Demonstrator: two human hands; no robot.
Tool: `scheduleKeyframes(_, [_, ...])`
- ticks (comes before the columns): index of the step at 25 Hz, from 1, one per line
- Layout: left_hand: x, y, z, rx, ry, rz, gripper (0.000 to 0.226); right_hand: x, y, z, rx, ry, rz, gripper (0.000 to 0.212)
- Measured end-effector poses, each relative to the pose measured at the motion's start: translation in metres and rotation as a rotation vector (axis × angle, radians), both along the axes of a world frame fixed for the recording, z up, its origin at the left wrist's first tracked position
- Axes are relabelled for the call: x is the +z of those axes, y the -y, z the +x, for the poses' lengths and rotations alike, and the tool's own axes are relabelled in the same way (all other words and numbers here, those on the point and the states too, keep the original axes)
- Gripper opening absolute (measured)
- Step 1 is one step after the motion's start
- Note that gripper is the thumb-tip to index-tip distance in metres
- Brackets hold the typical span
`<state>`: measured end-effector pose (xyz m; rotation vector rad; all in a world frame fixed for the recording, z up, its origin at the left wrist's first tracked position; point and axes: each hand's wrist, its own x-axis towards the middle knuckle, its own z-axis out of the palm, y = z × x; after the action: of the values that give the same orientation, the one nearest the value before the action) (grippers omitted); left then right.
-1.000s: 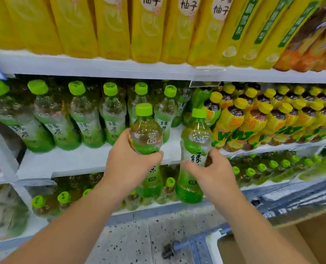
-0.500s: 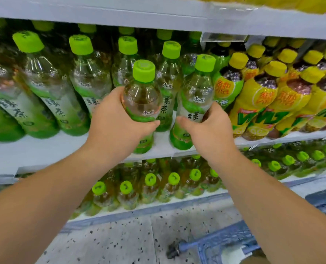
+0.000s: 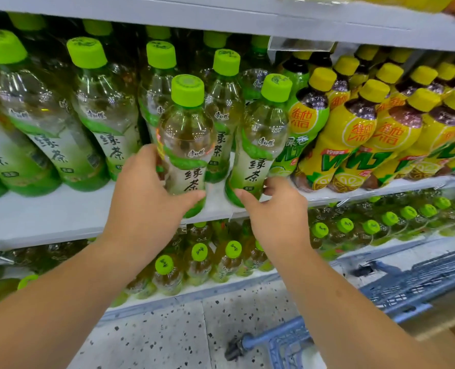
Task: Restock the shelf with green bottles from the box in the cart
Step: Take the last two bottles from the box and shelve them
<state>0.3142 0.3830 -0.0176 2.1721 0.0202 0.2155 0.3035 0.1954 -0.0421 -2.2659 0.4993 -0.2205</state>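
Head view shows two green bottles at the shelf's front edge. The left hand (image 3: 146,193) is wrapped around one green bottle (image 3: 185,145), whose base hangs just past the lip of the shelf (image 3: 61,217), not yet seated. At its 3 o'clock, the right hand (image 3: 276,206) pinches the base of a second green bottle (image 3: 258,145), which appears to rest on the shelf beside the yellow-capped bottles (image 3: 354,134). Behind, at 12 o'clock, rows of stocked green bottles (image 3: 101,115) fill the back. Bare shelf at 9 o'clock suggests more remains to be done. The cart (image 3: 407,286) sits at 5 o'clock; how much its box holds cannot be told.
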Motion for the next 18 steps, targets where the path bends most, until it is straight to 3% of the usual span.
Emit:
scheduleKeyframes(3, [-0.02, -0.006, -0.007, 0.015, -0.045, 0.051, 0.053, -0.008, 0.0, 0.011, 0.026, 0.061, -0.028, 0.031])
scheduleKeyframes(10, [-0.029, -0.013, -0.003, -0.014, -0.056, 0.056, 0.047, -0.022, 0.0, 0.036, -0.037, 0.134, 0.021, 0.031])
scheduleKeyframes(18, [-0.029, -0.015, -0.005, -0.028, -0.049, 0.066, 0.039, -0.02, -0.012, 0.038, -0.219, 0.106, 0.052, 0.052])
